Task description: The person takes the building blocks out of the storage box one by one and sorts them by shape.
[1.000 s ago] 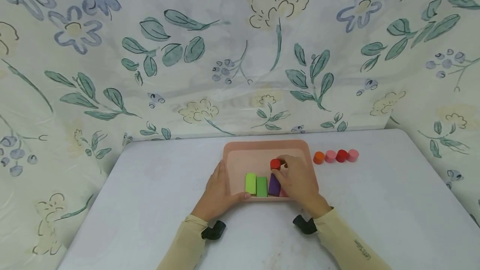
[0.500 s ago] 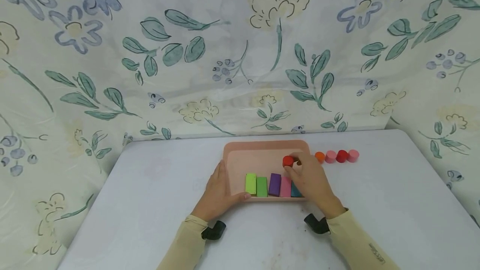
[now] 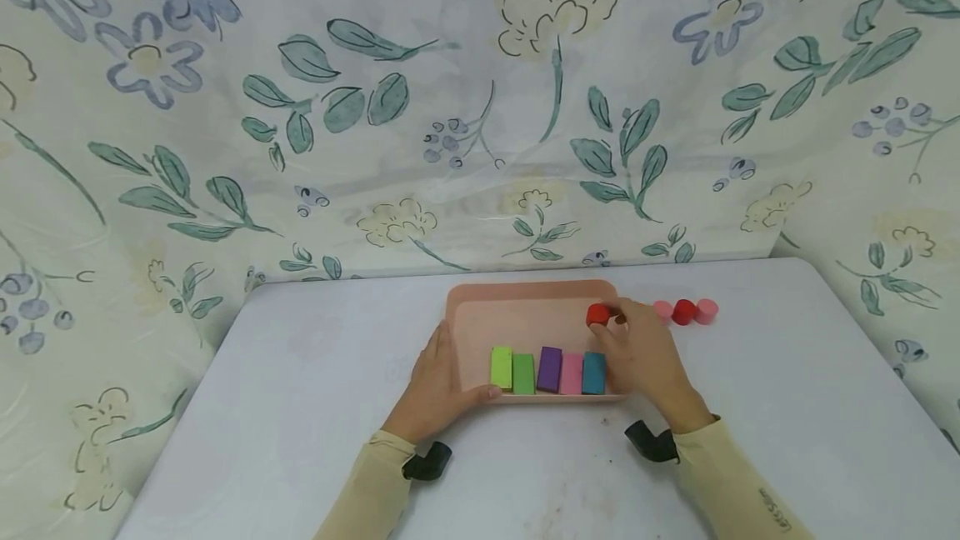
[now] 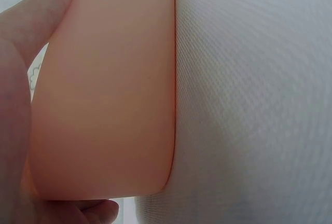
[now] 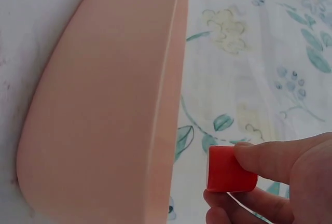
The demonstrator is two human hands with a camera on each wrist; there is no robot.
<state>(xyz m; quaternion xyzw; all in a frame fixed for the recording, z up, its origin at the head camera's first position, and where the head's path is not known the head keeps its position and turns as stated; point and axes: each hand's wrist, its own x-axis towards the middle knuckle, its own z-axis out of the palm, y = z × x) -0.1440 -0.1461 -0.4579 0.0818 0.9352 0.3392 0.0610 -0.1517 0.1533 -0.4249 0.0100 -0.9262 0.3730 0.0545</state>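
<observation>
My right hand (image 3: 652,352) pinches a red cylinder block (image 3: 597,315) between thumb and fingers over the right part of a peach tray (image 3: 532,290). In the right wrist view the red cylinder block (image 5: 231,168) shows beyond the tray's rim. Meanwhile my left hand (image 3: 433,386) holds the tray's near left corner, thumb at the front wall and fingers along the side. Inside the tray, along its near edge, stand rectangular blocks: lime (image 3: 502,367), green (image 3: 523,373), purple (image 3: 550,369), pink (image 3: 572,373) and blue (image 3: 593,373).
To the right of the tray, a row of cylinders stands on the white table (image 3: 337,340): a pink cylinder (image 3: 663,312), a red cylinder (image 3: 684,312) and another pink cylinder (image 3: 707,311). A flowered cloth (image 3: 480,190) hangs behind the table.
My right hand has moved right across the tray with the red cylinder block, uncovering the pink and blue blocks and now hiding the orange cylinder. The left hand stays at the corner.
</observation>
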